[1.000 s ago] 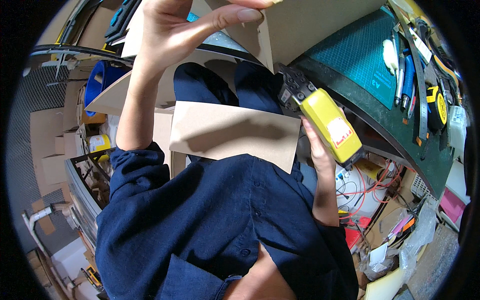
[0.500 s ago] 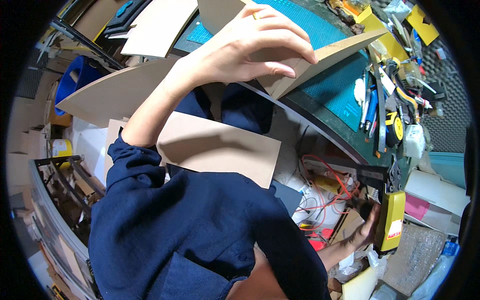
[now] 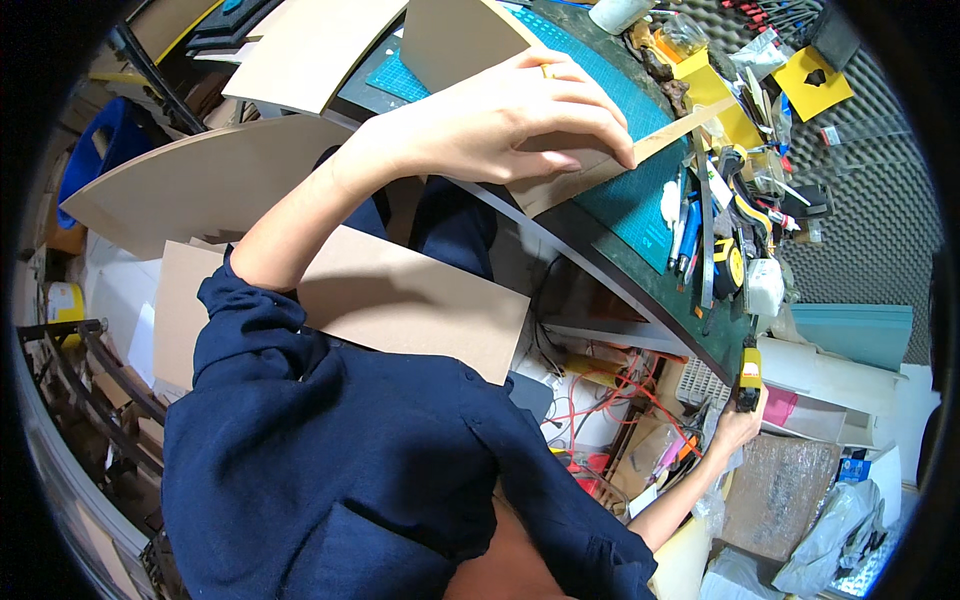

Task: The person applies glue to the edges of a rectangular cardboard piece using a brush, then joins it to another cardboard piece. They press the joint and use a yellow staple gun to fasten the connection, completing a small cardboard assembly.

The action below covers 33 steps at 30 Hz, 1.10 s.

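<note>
At the workbench edge, my left hand (image 3: 520,120) is curled over a brown board (image 3: 565,188), thumb and fingers pinching its top edge. That board stands at the bench edge beside a green cutting mat (image 3: 640,225). Another upright brown board (image 3: 455,50) is behind my hand. Off to the right, my right hand (image 3: 738,425) is wrapped round a yellow-and-black tool (image 3: 750,378), seen end-on near the bench corner; its exact kind does not show.
A brown panel (image 3: 400,300) lies across in front of me, with a curved-edge panel (image 3: 200,185) to its left. Pens, a steel ruler (image 3: 707,240) and a tape measure (image 3: 728,268) crowd the bench's right side. Red cables (image 3: 640,390) tangle below; a blue bin (image 3: 95,150) stands left.
My right hand has swung the tool up and turned it, so it now appears end-on and nearer the bench corner. The view has shifted; my left hand keeps its grip on the board.
</note>
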### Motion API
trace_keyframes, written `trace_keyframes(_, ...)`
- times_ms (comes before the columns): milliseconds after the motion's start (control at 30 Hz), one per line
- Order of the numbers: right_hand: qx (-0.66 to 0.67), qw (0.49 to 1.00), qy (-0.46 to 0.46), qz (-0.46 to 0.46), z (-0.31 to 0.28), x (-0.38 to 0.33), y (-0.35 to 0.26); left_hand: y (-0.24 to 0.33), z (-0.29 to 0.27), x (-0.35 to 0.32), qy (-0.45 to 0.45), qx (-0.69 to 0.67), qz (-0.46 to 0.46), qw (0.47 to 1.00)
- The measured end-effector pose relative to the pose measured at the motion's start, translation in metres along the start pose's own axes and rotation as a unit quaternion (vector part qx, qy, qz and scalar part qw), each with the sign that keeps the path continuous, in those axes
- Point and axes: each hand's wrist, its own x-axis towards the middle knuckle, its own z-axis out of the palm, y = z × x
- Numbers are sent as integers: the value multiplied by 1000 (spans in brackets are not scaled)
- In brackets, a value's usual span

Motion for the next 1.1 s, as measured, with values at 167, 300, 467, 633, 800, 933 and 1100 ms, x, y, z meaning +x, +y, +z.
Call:
trace_keyframes(167,-80,996,-35,-13,35,10,19,0,0,0,-5,-1,-5,1000)
trace_keyframes(300,-63,997,-21,-48,55,18,14,2,-2,2,-13,9,-9,1000)
trace_keyframes(467,-43,999,-11,-23,51,25,7,2,1,4,-5,5,-13,1000)
trace_keyframes(633,173,984,18,42,5,12,-11,-1,4,4,-9,47,-11,999)
trace_keyframes(800,359,918,7,165,-35,-29,-71,-1,-6,8,-32,-29,-32,999)
trace_keyframes(933,615,771,-19,166,-10,-58,-131,1,-12,12,-35,25,-15,999)
trace_keyframes(1100,605,787,-108,-46,44,-50,-196,2,-6,15,-8,-66,-66,996)
